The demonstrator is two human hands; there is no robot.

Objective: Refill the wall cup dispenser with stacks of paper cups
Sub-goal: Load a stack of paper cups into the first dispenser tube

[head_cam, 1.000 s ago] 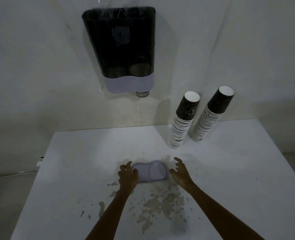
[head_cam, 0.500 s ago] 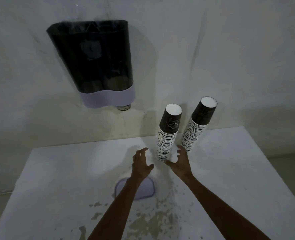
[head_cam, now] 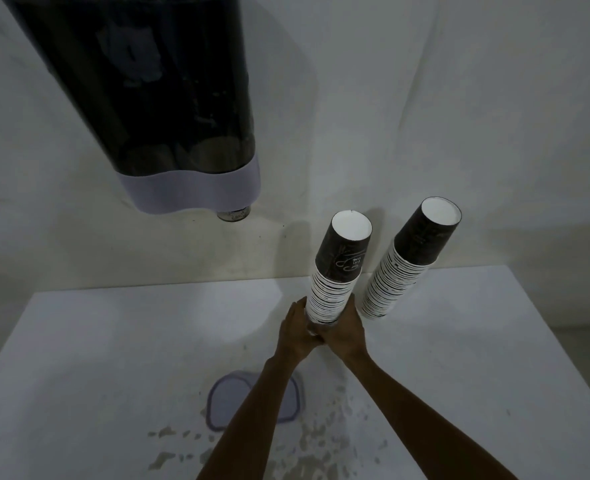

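A dark wall cup dispenser (head_cam: 148, 98) with a pale lower band hangs at the upper left; one cup bottom (head_cam: 233, 214) pokes out below it. Two upside-down stacks of dark paper cups stand on the white table (head_cam: 79, 341). My left hand (head_cam: 295, 329) and my right hand (head_cam: 347, 329) clasp the base of the left cup stack (head_cam: 336, 271) from both sides. The right cup stack (head_cam: 407, 261) stands untouched beside it, leaning toward the wall.
The dispenser's pale lid (head_cam: 231, 400) lies flat on the table under my left forearm. Brownish stains (head_cam: 307, 445) mark the tabletop near the front. The wall runs close behind both stacks.
Both hands left the lid, reached forward and closed around the bottom of the left cup stack. The view moved nearer to the wall and dispenser.
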